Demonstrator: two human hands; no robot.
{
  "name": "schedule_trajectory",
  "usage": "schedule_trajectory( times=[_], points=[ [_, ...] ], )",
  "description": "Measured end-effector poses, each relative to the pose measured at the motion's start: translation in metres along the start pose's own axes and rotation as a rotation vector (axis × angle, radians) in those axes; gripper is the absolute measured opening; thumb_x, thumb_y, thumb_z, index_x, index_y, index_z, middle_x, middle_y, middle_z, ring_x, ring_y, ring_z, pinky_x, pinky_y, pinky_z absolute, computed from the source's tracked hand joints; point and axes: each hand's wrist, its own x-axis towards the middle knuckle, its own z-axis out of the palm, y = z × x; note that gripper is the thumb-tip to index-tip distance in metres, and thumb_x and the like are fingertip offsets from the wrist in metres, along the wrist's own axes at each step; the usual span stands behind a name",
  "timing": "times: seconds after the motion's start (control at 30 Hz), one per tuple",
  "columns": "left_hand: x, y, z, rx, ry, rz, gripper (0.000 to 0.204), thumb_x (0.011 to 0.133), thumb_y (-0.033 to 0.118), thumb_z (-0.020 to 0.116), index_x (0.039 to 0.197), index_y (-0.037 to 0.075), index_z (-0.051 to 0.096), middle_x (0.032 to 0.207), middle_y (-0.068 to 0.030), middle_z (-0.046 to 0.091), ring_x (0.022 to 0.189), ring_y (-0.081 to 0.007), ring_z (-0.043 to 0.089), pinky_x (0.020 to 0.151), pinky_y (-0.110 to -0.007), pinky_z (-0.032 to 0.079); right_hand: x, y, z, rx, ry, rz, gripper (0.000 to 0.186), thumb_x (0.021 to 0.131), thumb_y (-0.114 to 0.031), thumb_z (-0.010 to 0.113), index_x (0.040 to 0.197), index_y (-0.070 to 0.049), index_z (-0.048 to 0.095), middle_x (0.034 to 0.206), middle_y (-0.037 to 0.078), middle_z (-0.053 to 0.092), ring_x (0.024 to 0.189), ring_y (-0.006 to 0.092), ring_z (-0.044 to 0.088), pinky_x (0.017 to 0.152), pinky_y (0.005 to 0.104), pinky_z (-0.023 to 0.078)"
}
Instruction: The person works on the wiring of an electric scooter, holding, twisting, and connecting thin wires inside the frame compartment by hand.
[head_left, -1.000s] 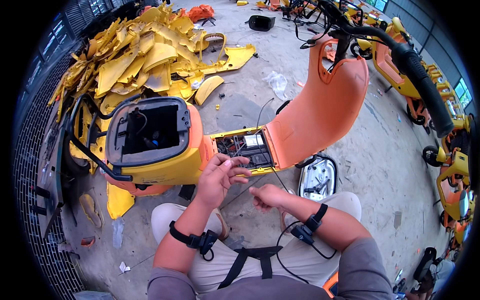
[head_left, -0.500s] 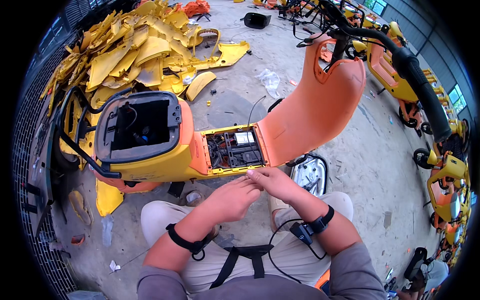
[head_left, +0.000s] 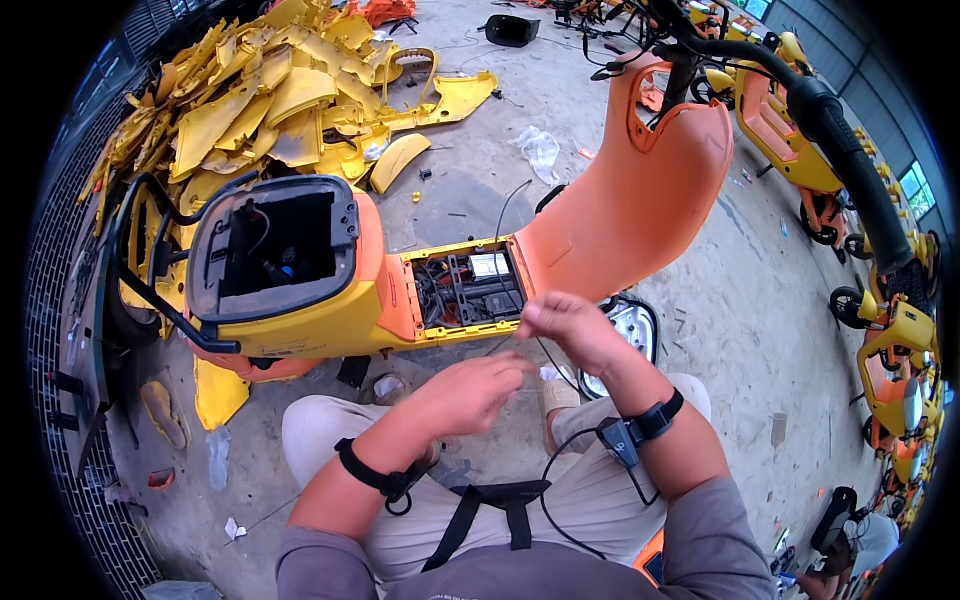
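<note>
My right hand [head_left: 572, 328] is raised just off the near edge of the scooter's open floor compartment [head_left: 468, 287]. Its thumb and fingers are pinched together on a thin black cable [head_left: 556, 364], part of which hangs below the hand. My left hand [head_left: 478, 390] is lower and to the left, with curled fingers whose tips are smeared by motion; whether it holds anything cannot be made out. Wires, black parts and a silver box fill the compartment. The scooter [head_left: 290, 333] has yellow and orange panels, and a thin wire [head_left: 503, 208] sticks up from the compartment.
An open black-rimmed seat well [head_left: 275, 250] lies left of the compartment. The orange front shield [head_left: 625, 215] and handlebar grip [head_left: 850, 160] rise at the right. Yellow panels [head_left: 260, 100] are heaped at the far left. A light-coloured housing [head_left: 635, 335] sits behind my right wrist. More scooters [head_left: 890, 345] line the right.
My hands have come apart. The right one has risen slightly and moved right, and the thin black cable now shows beneath it. The left hand has stayed low, its fingertips blurred.
</note>
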Motion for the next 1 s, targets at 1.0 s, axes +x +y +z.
schedule_trajectory(
  times=[1.0],
  points=[
    [-0.010, -0.034, -0.036, -0.856, 0.982, -0.632, 0.008, 0.099, 0.014, 0.054, 0.103, 0.007, 0.052, 0.080, -0.0009, 0.059, 0.058, -0.0041, 0.049, 0.049, -0.018, 0.037, -0.003, 0.004, -0.009, 0.315, 0.426, -0.309, 0.029, 0.103, -0.021, 0.044, 0.115, 0.000, 0.059, 0.100, 0.011, 0.069, 0.080, 0.0161, 0.065, 0.069, 0.0273, 0.051]
  ],
)
